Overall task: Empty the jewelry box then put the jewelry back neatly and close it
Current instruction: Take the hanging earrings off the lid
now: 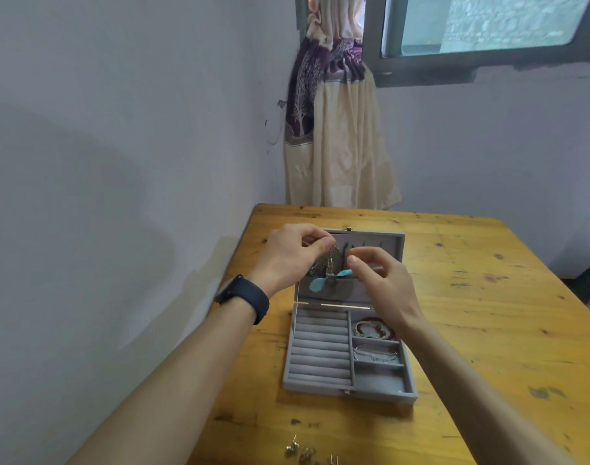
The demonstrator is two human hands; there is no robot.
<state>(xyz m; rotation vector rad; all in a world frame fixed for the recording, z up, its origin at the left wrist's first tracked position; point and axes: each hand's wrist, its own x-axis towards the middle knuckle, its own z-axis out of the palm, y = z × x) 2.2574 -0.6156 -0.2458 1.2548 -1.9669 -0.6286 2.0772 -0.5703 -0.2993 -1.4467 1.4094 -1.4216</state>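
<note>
A grey velvet jewelry box (320, 384) lies open on the wooden table (488, 313), its lid (392, 241) tilted back. My left hand (292, 255) and my right hand (379, 280) both pinch a thin silver chain necklace (330, 263) in front of the lid's hooks. Turquoise pendants (317, 284) hang at the lid's pocket. In the tray's right compartments lie a red bead bracelet (374, 327) and a silver bracelet (374, 352). The ring rolls on the left hold nothing.
Several small earrings (303, 453) lie on the table near its front edge. The table's left edge runs close to a white wall. A tied curtain (334, 135) hangs behind the table under a window. I wear a dark watch (245, 297) on my left wrist.
</note>
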